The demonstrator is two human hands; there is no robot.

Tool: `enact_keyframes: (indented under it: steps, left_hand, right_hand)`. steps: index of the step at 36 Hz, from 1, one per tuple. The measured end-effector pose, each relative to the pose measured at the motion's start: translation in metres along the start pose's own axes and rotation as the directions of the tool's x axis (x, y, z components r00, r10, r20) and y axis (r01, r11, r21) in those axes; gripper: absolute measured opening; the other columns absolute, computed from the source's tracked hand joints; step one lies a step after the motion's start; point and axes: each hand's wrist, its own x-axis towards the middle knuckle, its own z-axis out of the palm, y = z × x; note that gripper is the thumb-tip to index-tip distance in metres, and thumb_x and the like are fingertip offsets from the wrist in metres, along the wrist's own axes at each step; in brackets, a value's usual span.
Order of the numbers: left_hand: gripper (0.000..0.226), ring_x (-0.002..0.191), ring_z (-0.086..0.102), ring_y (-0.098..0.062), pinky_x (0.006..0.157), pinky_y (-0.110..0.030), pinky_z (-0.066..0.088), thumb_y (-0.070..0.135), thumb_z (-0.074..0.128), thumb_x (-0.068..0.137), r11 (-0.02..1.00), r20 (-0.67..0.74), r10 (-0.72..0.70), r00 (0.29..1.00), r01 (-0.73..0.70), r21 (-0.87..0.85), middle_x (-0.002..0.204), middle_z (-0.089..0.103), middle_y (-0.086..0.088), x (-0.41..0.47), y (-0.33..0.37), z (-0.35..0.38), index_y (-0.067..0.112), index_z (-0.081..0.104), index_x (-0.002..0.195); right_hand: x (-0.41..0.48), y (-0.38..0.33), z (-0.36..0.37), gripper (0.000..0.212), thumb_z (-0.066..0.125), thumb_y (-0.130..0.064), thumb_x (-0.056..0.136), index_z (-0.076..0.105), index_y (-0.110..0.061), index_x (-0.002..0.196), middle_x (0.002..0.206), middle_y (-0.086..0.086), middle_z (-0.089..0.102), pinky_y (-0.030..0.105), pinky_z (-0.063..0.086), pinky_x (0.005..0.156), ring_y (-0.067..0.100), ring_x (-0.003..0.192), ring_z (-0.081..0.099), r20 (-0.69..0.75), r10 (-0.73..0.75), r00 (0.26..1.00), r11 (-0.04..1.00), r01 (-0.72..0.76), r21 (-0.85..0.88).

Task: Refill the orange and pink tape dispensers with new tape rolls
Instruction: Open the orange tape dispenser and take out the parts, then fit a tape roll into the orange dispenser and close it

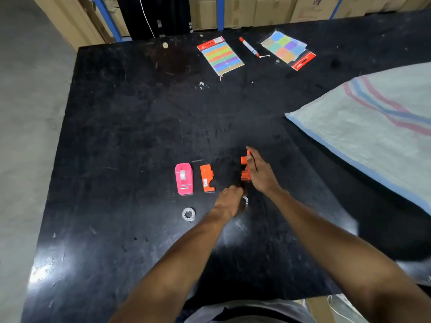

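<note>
pink dispenser [184, 179] sits flat on the black table [130, 127], left of centre, with a clear roll seated in it. reads as done, though whether that roll is new can't be confirmed from here.

orange dispenser is apart in two pieces. orange cover [207, 178] lies flat just right of the pink one, untouched. orange body [245, 169] is further right, stood on edge, right hand [261, 174] clamped on it with fingers wrapped along its right side and thumb up near the top.

left hand [229, 197] is closed, near side of the orange body, at a clear tape roll [245, 200] that peeks out at its right edge. can't tell if the fingers actually grip the roll or just rest by it, the hand hides the contact.

second clear roll [188, 214] lies loose on the table, near of the pink dispenser, well apart from both hands. could be a spare or an old one, no way to say.

judgement: about halfway. left to do: seat a roll in the orange body, thread the tape end, snap the cover back on.

far side has sticky note packs [220, 55], a marker [249, 47], and a woven sack [373, 122] on the right. none in play.
</note>
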Motion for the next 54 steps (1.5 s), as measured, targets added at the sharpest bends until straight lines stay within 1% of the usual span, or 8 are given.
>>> enact_keyframes:
  steps: [7,14,20,23,28,36,50,54]
  left_hand:
    - [0.05,0.12,0.054,-0.04,0.105,-0.038,0.039,0.03,0.072,0.086,0.998,-0.029,0.029,0.999,-0.031,-0.058,0.129,0.055,-0.022,-0.004,-0.003,-0.001,0.005,0.057,0.127]
    - [0.058,0.117,0.054,-0.028,0.102,-0.039,0.045,0.035,0.081,0.073,0.991,-0.218,0.043,0.975,-0.07,-0.118,0.125,0.05,-0.007,-0.021,-0.037,-0.008,0.014,0.054,0.12]
    - [0.074,0.126,0.047,-0.024,0.111,-0.038,0.038,0.044,0.082,0.07,0.995,-0.194,0.003,0.981,-0.022,-0.093,0.134,0.046,-0.004,-0.042,-0.063,0.004,0.018,0.048,0.13]
    - [0.078,0.126,0.048,-0.024,0.111,-0.036,0.039,0.045,0.083,0.068,0.997,-0.191,-0.024,0.981,0.01,-0.073,0.137,0.046,-0.004,-0.046,-0.065,0.013,0.019,0.049,0.133]
    - [0.053,0.115,0.056,-0.026,0.102,-0.033,0.044,0.032,0.08,0.071,0.995,-0.231,-0.029,0.973,0.006,-0.101,0.122,0.054,-0.004,-0.047,-0.065,0.02,0.015,0.059,0.117]
    - [0.04,0.077,0.07,-0.015,0.073,-0.032,0.057,0.04,0.075,0.062,0.917,-0.333,-0.141,0.932,-0.004,-0.399,0.083,0.074,0.008,-0.047,-0.061,0.008,0.032,0.056,0.096]
    - [0.037,0.073,0.065,-0.018,0.083,-0.046,0.059,0.027,0.086,0.06,0.746,-0.376,-0.097,0.921,-0.183,-0.64,0.085,0.072,-0.012,-0.031,-0.06,-0.035,0.039,0.065,0.089]
    - [0.044,0.074,0.063,-0.02,0.089,-0.05,0.058,0.015,0.085,0.061,0.723,-0.319,-0.056,0.946,-0.182,-0.667,0.067,0.064,0.011,-0.032,-0.061,-0.044,0.049,0.068,0.085]
  right_hand:
    - [-0.004,-0.006,0.001,0.045,0.023,-0.051,0.105,0.032,-0.04,0.147,0.136,0.004,0.061,0.049,0.047,0.104,0.029,0.113,0.064,0.031,-0.007,1.0,1.0,0.007,-0.018]
    - [-0.009,-0.012,0.002,0.043,0.028,-0.039,0.106,0.036,-0.035,0.148,0.11,-0.004,0.062,0.044,0.051,0.098,0.021,0.1,0.064,0.073,0.012,0.997,0.999,-0.014,0.03]
    - [-0.02,-0.017,0.009,0.042,0.029,-0.034,0.107,0.037,-0.032,0.148,0.106,0.001,0.061,0.022,0.055,0.077,0.018,0.088,0.064,0.1,0.007,0.995,1.0,-0.01,0.024]
    - [-0.025,-0.014,0.015,0.042,0.027,-0.039,0.105,0.036,-0.039,0.146,0.108,0.006,0.064,0.041,0.055,0.092,0.023,0.096,0.065,0.124,0.012,0.992,1.0,-0.011,-0.01]
    - [-0.033,-0.011,0.022,0.04,0.027,-0.045,0.101,0.034,-0.051,0.14,0.109,0.009,0.067,0.05,0.055,0.093,0.027,0.096,0.067,0.15,0.017,0.989,0.999,-0.01,-0.045]
    - [-0.047,-0.014,0.023,0.041,0.032,-0.043,0.103,0.038,-0.042,0.144,0.125,0.008,0.065,0.045,0.048,0.103,0.026,0.107,0.065,0.226,-0.007,0.974,0.991,0.036,-0.127]
    - [-0.051,-0.028,0.036,0.034,0.032,-0.05,0.102,0.04,-0.046,0.135,0.131,0.008,0.063,0.05,0.055,0.094,0.033,0.103,0.069,0.257,-0.05,0.965,0.996,0.067,-0.059]
    - [-0.051,-0.031,0.031,0.04,0.032,-0.045,0.104,0.042,-0.038,0.142,0.129,0.009,0.064,0.035,0.059,0.086,0.026,0.09,0.072,0.242,-0.049,0.969,0.998,0.059,-0.033]
